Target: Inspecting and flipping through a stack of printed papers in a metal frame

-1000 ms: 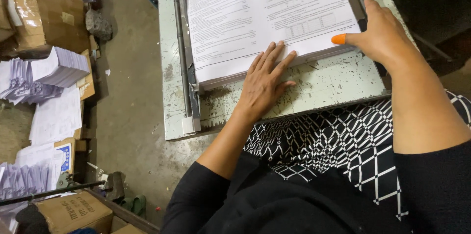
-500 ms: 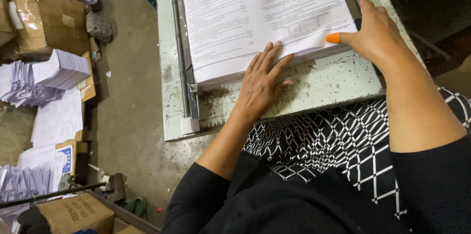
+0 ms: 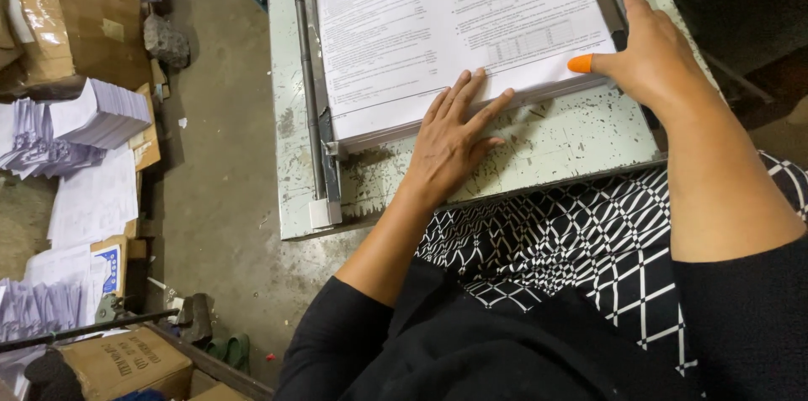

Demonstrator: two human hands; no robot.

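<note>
The left hand (image 3: pixel 454 136) lies flat, palm down, fingers spread and pointing away, its forearm bare below a pushed-up black sleeve. The right hand (image 3: pixel 652 56) rests palm down too, thumb stretched leftward (its tip capped in orange), forearm bare and angled inward.
</note>
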